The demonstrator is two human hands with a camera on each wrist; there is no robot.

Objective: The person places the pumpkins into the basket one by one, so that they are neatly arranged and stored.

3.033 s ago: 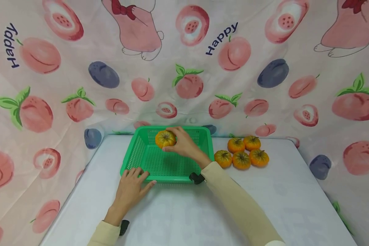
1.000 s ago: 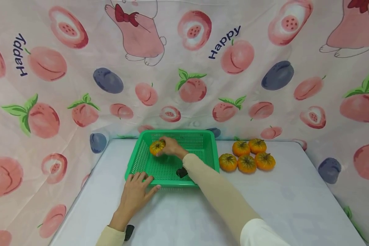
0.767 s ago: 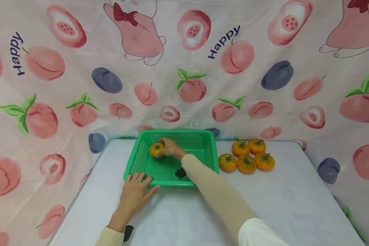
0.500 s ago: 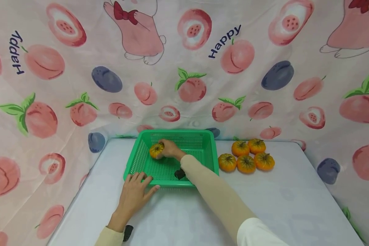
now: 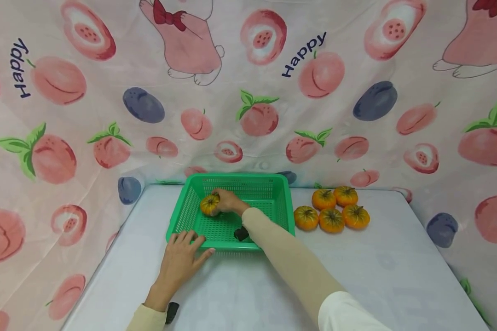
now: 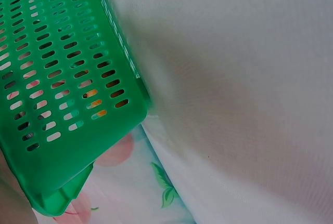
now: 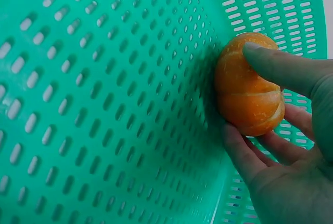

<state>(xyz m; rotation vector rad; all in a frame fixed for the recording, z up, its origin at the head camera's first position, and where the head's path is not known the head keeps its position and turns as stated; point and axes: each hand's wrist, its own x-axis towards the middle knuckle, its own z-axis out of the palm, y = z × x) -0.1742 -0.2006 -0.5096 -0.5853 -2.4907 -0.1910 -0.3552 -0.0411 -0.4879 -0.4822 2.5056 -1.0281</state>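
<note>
A small orange pumpkin (image 5: 209,205) is down inside the left part of the green plastic basket (image 5: 287,197). My right hand (image 5: 228,201) holds it; in the right wrist view the thumb lies on one side of the pumpkin (image 7: 250,86) and the fingers of that hand (image 7: 291,177) on the other, close to the perforated basket floor. My left hand (image 5: 180,259) rests with relaxed, spread fingers on the basket's near left rim. In the left wrist view the basket wall (image 6: 73,125) fills the left side, and only a blurred bit of hand shows at the corner.
Several more small pumpkins (image 5: 332,220) stand grouped on the white table (image 5: 381,266), just right of the basket. Behind the table hangs a fruit-patterned cloth (image 5: 248,69). A dark wrist-worn device (image 5: 241,233) shows under the right forearm.
My right hand has brought the pumpkin left and down from above the basket to near its floor. Over the last half second it barely moves. My left hand stays on the rim.
</note>
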